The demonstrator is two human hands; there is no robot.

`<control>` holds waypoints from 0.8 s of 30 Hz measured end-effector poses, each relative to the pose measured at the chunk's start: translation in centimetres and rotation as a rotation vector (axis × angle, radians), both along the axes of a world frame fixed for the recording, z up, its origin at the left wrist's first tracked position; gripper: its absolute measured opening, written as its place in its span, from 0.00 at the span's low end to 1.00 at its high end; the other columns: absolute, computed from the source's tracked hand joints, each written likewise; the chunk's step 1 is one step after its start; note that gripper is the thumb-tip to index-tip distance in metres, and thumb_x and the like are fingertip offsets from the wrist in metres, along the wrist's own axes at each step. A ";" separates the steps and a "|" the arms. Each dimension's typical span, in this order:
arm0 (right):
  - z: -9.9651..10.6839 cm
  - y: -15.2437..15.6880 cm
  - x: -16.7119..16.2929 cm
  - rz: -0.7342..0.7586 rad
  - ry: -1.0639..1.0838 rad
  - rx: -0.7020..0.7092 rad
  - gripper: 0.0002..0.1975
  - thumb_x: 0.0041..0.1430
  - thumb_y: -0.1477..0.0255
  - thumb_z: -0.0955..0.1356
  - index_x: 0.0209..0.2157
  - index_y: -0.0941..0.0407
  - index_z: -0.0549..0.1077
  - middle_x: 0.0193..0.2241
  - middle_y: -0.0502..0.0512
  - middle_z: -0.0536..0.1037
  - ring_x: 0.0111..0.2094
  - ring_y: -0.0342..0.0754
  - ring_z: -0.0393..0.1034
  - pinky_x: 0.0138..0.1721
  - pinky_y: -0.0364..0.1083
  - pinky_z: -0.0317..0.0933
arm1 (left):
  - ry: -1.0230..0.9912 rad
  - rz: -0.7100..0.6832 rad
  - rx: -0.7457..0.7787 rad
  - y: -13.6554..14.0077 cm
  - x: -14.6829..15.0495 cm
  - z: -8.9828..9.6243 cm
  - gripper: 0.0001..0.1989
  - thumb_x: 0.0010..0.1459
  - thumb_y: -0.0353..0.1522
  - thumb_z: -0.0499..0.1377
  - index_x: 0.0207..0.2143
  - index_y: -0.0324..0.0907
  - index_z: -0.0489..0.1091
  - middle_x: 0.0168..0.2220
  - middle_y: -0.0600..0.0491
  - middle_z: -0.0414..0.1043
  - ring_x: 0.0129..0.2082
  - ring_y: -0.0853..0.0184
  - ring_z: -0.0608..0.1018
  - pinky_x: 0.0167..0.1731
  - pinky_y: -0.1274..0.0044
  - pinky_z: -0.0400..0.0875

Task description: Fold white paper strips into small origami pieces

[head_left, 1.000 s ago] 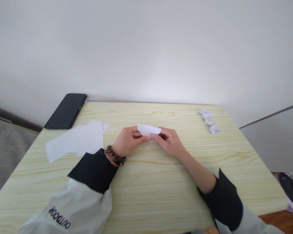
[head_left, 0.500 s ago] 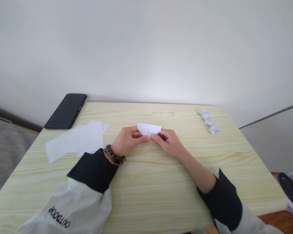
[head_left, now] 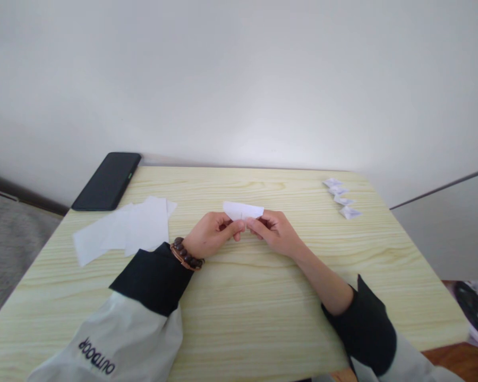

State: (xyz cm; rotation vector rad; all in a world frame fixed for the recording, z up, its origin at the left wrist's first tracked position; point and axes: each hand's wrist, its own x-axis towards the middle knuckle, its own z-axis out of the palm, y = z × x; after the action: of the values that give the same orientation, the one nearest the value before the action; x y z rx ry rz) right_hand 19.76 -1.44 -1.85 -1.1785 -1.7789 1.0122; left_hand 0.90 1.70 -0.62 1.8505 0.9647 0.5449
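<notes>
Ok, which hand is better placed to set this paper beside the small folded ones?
Probably the right hand: it pinches the paper and is nearer the folded shapes. The left hand pinches it too, but sits farther from them.

Bottom of folded paper point(head_left: 242, 210) partly hidden behind thumbs of left hand point(head_left: 210, 233) and right hand point(head_left: 278, 232). Both sleeves point(head_left: 123, 334) cut off at bottom edge. Folds on small paper shapes point(head_left: 343, 200) too tiny to tell.
</notes>
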 end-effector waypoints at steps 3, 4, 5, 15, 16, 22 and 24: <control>0.0 0.0 -0.1 0.009 0.002 -0.004 0.15 0.62 0.62 0.61 0.27 0.57 0.68 0.17 0.46 0.63 0.19 0.39 0.55 0.20 0.40 0.50 | 0.005 -0.003 0.011 0.1 0.0 -0.1 0.21 0.57 0.44 0.52 0.19 0.38 0.68 0.16 0.57 0.62 0.18 0.74 0.63 0.20 0.81 0.56; 0.0 0.0 -0.1 0.010 0.006 -0.006 0.15 0.62 0.62 0.61 0.26 0.57 0.67 0.17 0.46 0.63 0.19 0.39 0.56 0.20 0.40 0.50 | 0.006 -0.005 0.007 0.0 0.0 0.0 0.21 0.57 0.44 0.52 0.19 0.38 0.68 0.16 0.57 0.61 0.17 0.74 0.62 0.19 0.81 0.56; 0.1 0.0 -0.1 0.011 0.010 -0.010 0.15 0.62 0.62 0.61 0.26 0.57 0.67 0.17 0.46 0.63 0.19 0.39 0.56 0.20 0.40 0.50 | 0.008 -0.011 -0.001 0.0 0.0 0.0 0.21 0.57 0.44 0.52 0.19 0.38 0.68 0.16 0.58 0.61 0.17 0.74 0.62 0.19 0.81 0.55; 0.0 0.0 -0.1 0.026 0.087 -0.081 0.17 0.61 0.61 0.61 0.24 0.57 0.65 0.17 0.46 0.63 0.19 0.39 0.56 0.21 0.40 0.51 | -0.032 -0.077 -0.063 -0.2 0.1 0.7 0.21 0.57 0.43 0.52 0.19 0.39 0.70 0.21 0.54 0.71 0.25 0.70 0.70 0.28 0.80 0.64; 0.0 0.0 -0.1 0.029 0.099 -0.083 0.17 0.62 0.60 0.61 0.24 0.57 0.65 0.17 0.46 0.63 0.19 0.39 0.56 0.21 0.40 0.52 | -0.025 -0.073 -0.061 -0.2 0.1 0.6 0.21 0.57 0.43 0.52 0.19 0.39 0.70 0.21 0.54 0.70 0.24 0.70 0.70 0.27 0.80 0.64; -0.1 0.0 -0.1 0.004 0.157 -0.124 0.20 0.61 0.58 0.61 0.23 0.57 0.68 0.17 0.48 0.66 0.18 0.39 0.60 0.21 0.40 0.55 | -0.076 -0.082 -0.047 -0.1 -0.1 0.5 0.21 0.58 0.43 0.52 0.20 0.39 0.69 0.19 0.56 0.68 0.22 0.72 0.67 0.26 0.80 0.63; -0.1 0.0 0.0 -0.005 0.192 -0.149 0.21 0.60 0.56 0.61 0.23 0.58 0.69 0.17 0.48 0.67 0.18 0.39 0.60 0.21 0.40 0.55 | -0.079 -0.087 -0.053 -0.1 -0.1 0.5 0.21 0.57 0.44 0.52 0.20 0.39 0.69 0.20 0.55 0.68 0.23 0.71 0.68 0.26 0.80 0.63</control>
State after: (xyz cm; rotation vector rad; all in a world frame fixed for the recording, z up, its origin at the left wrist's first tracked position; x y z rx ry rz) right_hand 19.72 -1.45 -1.99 -1.1328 -1.5720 1.2301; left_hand 0.77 1.57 -0.11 1.8011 0.8347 0.5302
